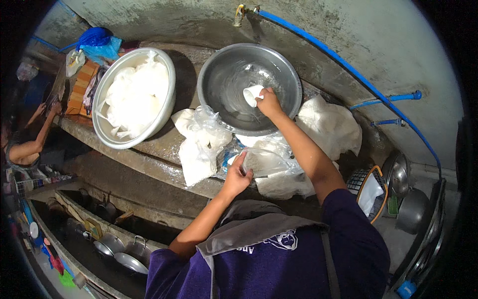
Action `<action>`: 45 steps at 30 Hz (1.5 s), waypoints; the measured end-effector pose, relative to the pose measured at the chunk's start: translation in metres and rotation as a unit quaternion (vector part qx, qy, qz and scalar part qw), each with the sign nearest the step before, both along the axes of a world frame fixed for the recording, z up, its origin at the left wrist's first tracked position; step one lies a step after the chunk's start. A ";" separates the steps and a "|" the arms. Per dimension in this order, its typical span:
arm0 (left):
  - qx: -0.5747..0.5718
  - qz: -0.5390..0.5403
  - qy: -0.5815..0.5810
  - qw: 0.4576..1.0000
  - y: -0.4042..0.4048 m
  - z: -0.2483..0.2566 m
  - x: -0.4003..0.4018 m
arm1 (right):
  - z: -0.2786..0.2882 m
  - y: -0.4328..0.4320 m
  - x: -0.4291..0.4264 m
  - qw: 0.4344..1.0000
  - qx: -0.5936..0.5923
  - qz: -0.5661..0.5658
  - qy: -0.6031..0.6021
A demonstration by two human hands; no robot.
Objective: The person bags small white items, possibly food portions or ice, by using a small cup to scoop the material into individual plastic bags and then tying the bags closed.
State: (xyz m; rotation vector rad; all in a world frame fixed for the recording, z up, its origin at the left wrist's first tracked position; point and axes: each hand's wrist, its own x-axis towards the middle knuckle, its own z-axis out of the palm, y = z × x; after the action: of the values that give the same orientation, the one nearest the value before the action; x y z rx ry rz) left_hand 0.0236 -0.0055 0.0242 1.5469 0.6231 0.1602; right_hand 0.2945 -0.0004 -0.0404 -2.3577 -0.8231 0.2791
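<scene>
My right hand [268, 102] grips a white cup [253, 95], tilted over the water in a wide metal basin [209, 108]. The water's surface is rippled. Below the basin's near rim, my left hand [238, 178] holds a clear plastic bag [267, 161] between thumb and fingers; the bag lies on its side toward my right forearm. White-filled plastic bags lie around it: one pair [199, 149] to the left of my left hand, another bag [285, 185] under my right forearm. A large white bag [328, 125] rests right of the basin.
A white tub [171, 93] full of white plastic bags stands left on the concrete counter [164, 159]. A blue pipe [328, 50] and a tap [239, 15] run along the wall. Another person's arm [33, 147] is at far left. Pots [130, 261] sit in a trough below.
</scene>
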 end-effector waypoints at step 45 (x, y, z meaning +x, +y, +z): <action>0.124 -0.080 0.012 0.989 -0.010 -0.011 -0.013 | 0.075 -0.107 -0.047 0.971 0.183 -0.121 0.098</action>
State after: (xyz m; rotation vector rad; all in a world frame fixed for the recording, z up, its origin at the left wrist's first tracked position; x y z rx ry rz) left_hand 0.0101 -0.0153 0.0135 1.8346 0.5085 0.1006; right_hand 0.2476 -0.1078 0.0349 -2.0189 -0.4419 0.2309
